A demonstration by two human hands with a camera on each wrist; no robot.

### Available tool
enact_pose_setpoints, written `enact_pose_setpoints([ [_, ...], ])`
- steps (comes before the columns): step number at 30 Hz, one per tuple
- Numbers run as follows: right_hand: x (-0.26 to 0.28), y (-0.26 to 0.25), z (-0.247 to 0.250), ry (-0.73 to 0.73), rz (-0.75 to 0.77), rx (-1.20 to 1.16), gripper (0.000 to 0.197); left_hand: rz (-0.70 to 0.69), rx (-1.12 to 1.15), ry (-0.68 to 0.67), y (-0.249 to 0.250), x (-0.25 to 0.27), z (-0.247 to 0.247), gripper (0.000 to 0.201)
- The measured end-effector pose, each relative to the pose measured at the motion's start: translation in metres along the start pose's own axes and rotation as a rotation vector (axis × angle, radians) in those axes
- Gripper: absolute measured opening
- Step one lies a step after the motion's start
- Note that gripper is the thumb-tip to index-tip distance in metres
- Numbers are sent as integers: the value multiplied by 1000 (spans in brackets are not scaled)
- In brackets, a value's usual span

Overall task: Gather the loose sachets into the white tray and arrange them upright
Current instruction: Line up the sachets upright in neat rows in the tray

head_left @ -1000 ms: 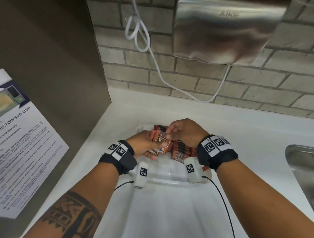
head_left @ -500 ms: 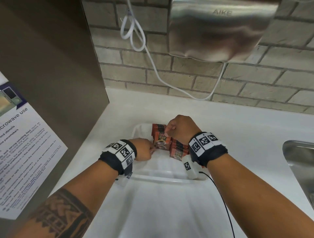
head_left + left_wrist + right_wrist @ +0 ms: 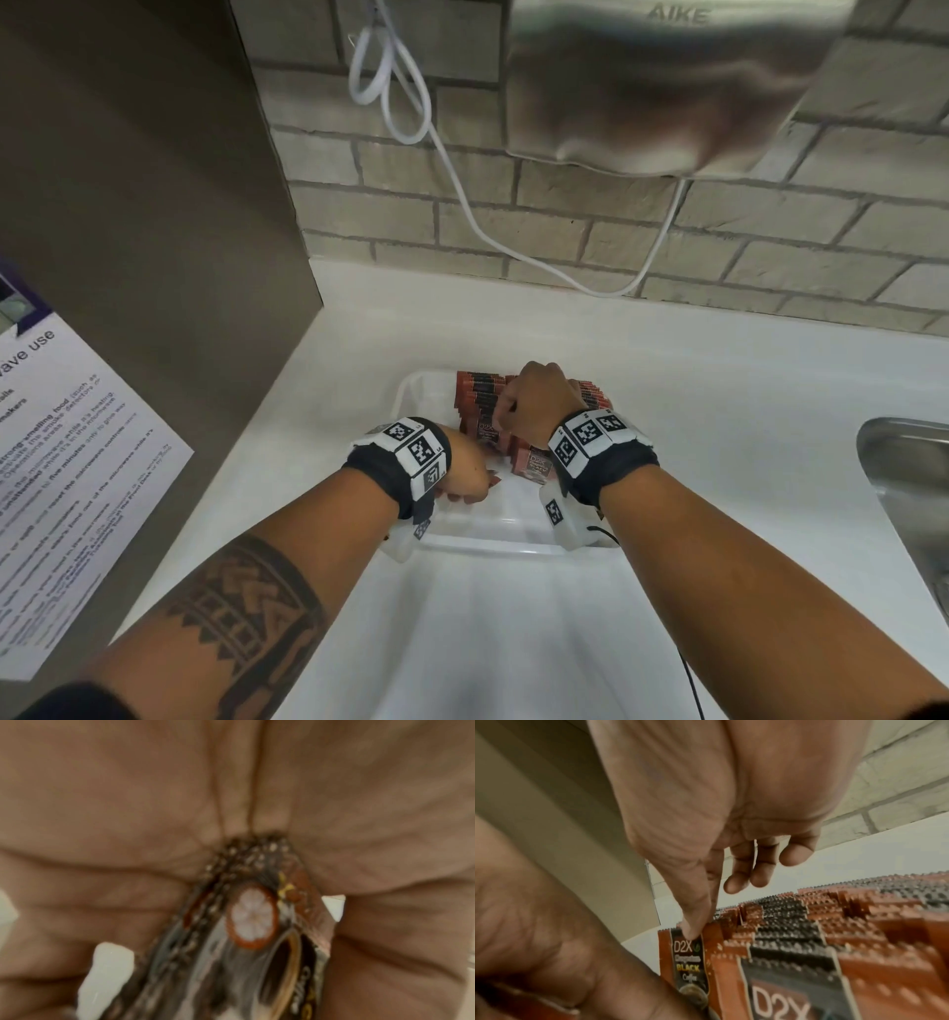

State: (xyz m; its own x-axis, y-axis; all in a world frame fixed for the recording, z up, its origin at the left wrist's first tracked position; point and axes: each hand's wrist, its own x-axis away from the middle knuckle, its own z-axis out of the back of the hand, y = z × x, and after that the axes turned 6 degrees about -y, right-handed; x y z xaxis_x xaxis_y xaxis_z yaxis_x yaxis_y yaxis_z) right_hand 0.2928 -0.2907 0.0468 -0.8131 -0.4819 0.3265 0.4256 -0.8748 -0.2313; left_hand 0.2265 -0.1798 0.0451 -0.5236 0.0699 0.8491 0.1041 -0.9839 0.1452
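The white tray (image 3: 506,539) sits on the counter with several red-and-black D2X sachets (image 3: 480,398) standing upright in rows at its back. My left hand (image 3: 464,480) is low in the tray's front left, fingers curled round a small bundle of sachets (image 3: 253,923). My right hand (image 3: 534,406) is over the upright rows. In the right wrist view its thumb (image 3: 693,925) and forefinger pinch the top edge of one upright sachet (image 3: 690,963) at the row's near left end, and the other fingers hang loosely curled.
The white counter (image 3: 719,390) runs to a brick wall with a steel hand dryer (image 3: 657,87) and a looped white cable (image 3: 462,205). A steel sink (image 3: 904,488) lies at the right. A grey panel (image 3: 144,205) with a paper notice (image 3: 67,462) closes the left.
My left hand dropped from beside the right hand to the tray's front left, keeping its bundle. My right hand moved back over the upright rows with one sachet.
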Motion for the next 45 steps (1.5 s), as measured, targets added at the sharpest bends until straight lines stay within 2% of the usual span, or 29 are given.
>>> enact_pose_setpoints([
  [2,-2,1,-1,-1,1,6,19,20,-42,-5,2,-2,2,12],
  [7,-3,3,0,-12,19,4,10,16,-47,-15,1,-9,4,32],
  [11,-2,6,2,12,35,-50,4,15,-32,-19,0,-12,5,36],
  [16,1,7,10,18,46,-99,7,4,1,-14,-3,-13,3,42],
  [18,3,7,13,18,58,-104,7,-15,-4,-10,-3,-12,3,35],
  [21,6,7,15,35,69,-99,5,-51,-1,7,-3,-9,3,11],
  [25,10,9,16,38,78,-97,8,-91,3,31,-4,-7,4,14],
  [29,10,7,13,-30,65,-60,18,-96,37,33,-6,-8,5,11],
  [34,8,6,8,-33,47,-37,6,-87,47,25,-5,-8,4,38],
  [41,4,6,8,-33,46,-53,5,-89,79,17,-6,-6,2,40],
  [45,4,9,11,-22,60,-121,11,-61,109,49,-9,-4,1,22],
])
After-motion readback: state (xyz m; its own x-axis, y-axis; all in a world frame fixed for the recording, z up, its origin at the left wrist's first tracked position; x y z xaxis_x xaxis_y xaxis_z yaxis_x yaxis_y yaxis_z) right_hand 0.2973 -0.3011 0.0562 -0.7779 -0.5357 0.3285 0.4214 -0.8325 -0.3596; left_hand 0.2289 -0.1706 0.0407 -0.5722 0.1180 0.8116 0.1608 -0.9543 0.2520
